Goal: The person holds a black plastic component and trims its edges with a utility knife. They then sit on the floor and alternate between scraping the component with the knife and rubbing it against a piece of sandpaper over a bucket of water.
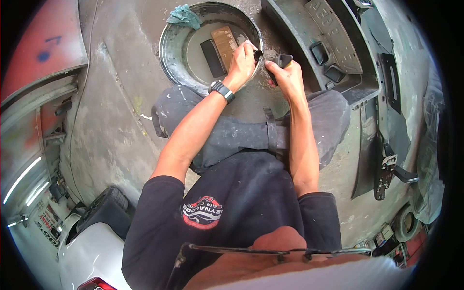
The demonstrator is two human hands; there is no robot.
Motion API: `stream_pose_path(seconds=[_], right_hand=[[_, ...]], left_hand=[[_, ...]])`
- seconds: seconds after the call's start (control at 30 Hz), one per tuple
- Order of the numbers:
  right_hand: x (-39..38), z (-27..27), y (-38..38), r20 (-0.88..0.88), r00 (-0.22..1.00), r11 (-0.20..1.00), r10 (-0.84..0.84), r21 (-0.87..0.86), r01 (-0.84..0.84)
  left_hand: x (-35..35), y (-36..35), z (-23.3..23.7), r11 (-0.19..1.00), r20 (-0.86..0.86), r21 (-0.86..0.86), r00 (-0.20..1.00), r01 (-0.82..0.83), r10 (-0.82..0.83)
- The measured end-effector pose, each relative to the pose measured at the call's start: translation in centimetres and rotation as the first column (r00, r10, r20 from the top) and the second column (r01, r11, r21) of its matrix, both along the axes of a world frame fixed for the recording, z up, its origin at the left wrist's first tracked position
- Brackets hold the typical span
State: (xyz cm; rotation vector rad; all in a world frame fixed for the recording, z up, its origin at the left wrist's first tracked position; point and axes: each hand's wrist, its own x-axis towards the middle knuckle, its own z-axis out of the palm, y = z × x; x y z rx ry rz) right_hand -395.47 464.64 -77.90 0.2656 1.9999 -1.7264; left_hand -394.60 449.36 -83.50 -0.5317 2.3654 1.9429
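My left hand [240, 65], with a watch on its wrist, is closed around a small black part with a round end [258, 55], over the right rim of a round metal tub [170, 72]. Just to the right, my right hand [289, 79] grips a dark block with a yellowish edge [284, 60], its thumb pressed along it. My fingers partly hide both things. Inside the tub, a black rectangular block [213, 59] lies beside a tan block [224, 46] in cloudy liquid. A wet teal cloth [184, 17] drapes over the tub's far left rim.
A large grey car bumper part [290, 36] lies at the right, near my right hand. Farther right are black trim pieces [389, 82] and a metal bracket [386, 169]. A red panel [43, 43] and a white car [94, 256] stand at the left.
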Motion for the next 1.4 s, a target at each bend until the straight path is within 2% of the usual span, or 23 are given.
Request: stream_pose_path(seconds=[0.13, 0.23, 0.27, 0.33, 0.37, 0.4, 0.5, 0.53, 0.63, 0.77, 0.87, 0.9, 0.97, 1.07, 1.1, 1.17, 1.2, 1.23, 1.3, 1.33, 1.4], right_hand=[[1.2, -1.1, -0.6, 0.107, 0.979, 0.961, -0.172, -0.199, 0.191], [0.5, -1.0, -1.3, 0.048, 0.985, 0.958, -0.166, -0.229, 0.173], [0.4, -1.6, -1.4, 0.053, 0.994, 0.977, -0.096, -0.188, 0.104], [0.1, -1.2, -1.6, 0.055, 0.994, 0.989, -0.093, -0.108, 0.099], [0.0, -1.1, -1.6, 0.056, 0.994, 0.993, -0.09, -0.066, 0.094], [-0.5, -1.8, -1.6, -0.022, 0.998, 0.998, -0.056, -0.044, 0.054], [0.1, -2.5, -2.2, -0.16, 0.979, 0.99, -0.126, -0.081, 0.115], [0.4, -1.9, -2.0, -0.031, 0.991, 0.982, -0.127, -0.148, 0.121], [0.3, -1.0, -1.5, 0.133, 0.988, 0.987, -0.083, -0.126, 0.1], [-0.8, -0.7, -1.9, -0.101, 0.992, 0.997, -0.071, -0.014, 0.07], [0.3, -3.3, -2.2, -0.002, 0.906, 0.881, -0.422, -0.234, 0.41], [0.5, -3.4, -1.6, -0.015, 0.905, 0.894, -0.425, -0.165, 0.417], [0.7, -5.3, -0.3, -0.176, 0.916, 0.933, -0.361, -0.063, 0.355], [1.4, -4.7, -0.3, -0.327, 0.891, 0.941, -0.315, 0.014, 0.338], [1.6, -3.9, -0.7, -0.351, 0.89, 0.941, -0.29, 0.067, 0.333], [2.0, -3.4, -1.2, -0.593, 0.793, 0.923, -0.138, 0.213, 0.319], [2.3, -2.9, -1.6, -0.704, 0.708, 0.926, -0.057, 0.228, 0.301], [2.9, -2.2, -2.2, -0.716, 0.698, 0.938, -0.027, 0.224, 0.265], [4.4, -3.3, -3.0, -0.804, 0.582, 0.947, 0.121, 0.27, 0.176], [5.7, -3.2, -3.6, -0.754, 0.631, 0.926, 0.18, 0.347, 0.15], [6.2, -3.4, -3.8, -0.721, 0.66, 0.919, 0.212, 0.376, 0.116]], left_hand=[[0.0, 0.0, 0.2, 1.0, 0.003, 0.001, 1.0, -0.011, 0.011], [0.0, 0.1, 0.4, 1.0, 0.004, -0.008, 1.0, -0.02, 0.02], [0.1, 0.0, 0.2, 0.999, -0.018, -0.031, 1.0, -0.011, 0.01], [-0.1, -0.1, 0.0, 0.997, -0.065, -0.074, 0.998, 0.007, -0.012], [-0.1, -0.1, 0.1, 0.999, -0.049, -0.041, 0.999, 0.018, -0.02], [-0.1, -0.2, 0.3, 1.0, -0.03, -0.009, 0.999, 0.028, -0.028], [0.0, -0.2, -0.2, 0.998, -0.005, 0.062, 1.0, 0.012, -0.012], [-0.1, -0.4, -0.6, 0.998, 0.001, 0.054, 1.0, 0.024, -0.024], [0.0, -0.6, -1.7, 0.997, -0.026, 0.065, 0.999, 0.045, -0.044], [-0.5, -0.3, 0.1, 0.983, 0.048, 0.184, 0.999, -0.017, 0.008], [-0.6, -0.2, -0.7, 0.956, 0.12, 0.278, 0.991, -0.094, 0.063], [-0.6, -0.2, -0.9, 0.957, 0.129, 0.268, 0.988, -0.115, 0.083], [-0.7, 0.0, -0.8, 0.957, 0.15, 0.25, 0.982, -0.149, 0.114], [-0.5, -0.2, 0.6, 0.995, 0.127, -0.103, 0.991, -0.018, 0.031], [-0.5, 0.0, 1.3, 0.986, 0.084, -0.163, 0.996, -0.017, 0.031], [-0.1, 0.4, 2.1, 0.96, 0.001, -0.28, 1.0, -0.027, 0.029], [-0.1, 0.4, 1.9, 0.951, 0.0, -0.308, 1.0, -0.026, 0.028], [-0.1, 0.5, 1.8, 0.951, 0.005, -0.307, 0.999, -0.029, 0.032], [0.0, 0.5, 1.6, 0.951, 0.017, -0.306, 0.999, -0.032, 0.04], [0.0, 0.6, 1.5, 0.951, 0.007, -0.304, 0.999, -0.047, 0.052], [0.2, 0.8, 1.4, 0.95, -0.012, -0.302, 0.997, -0.08, 0.08]])
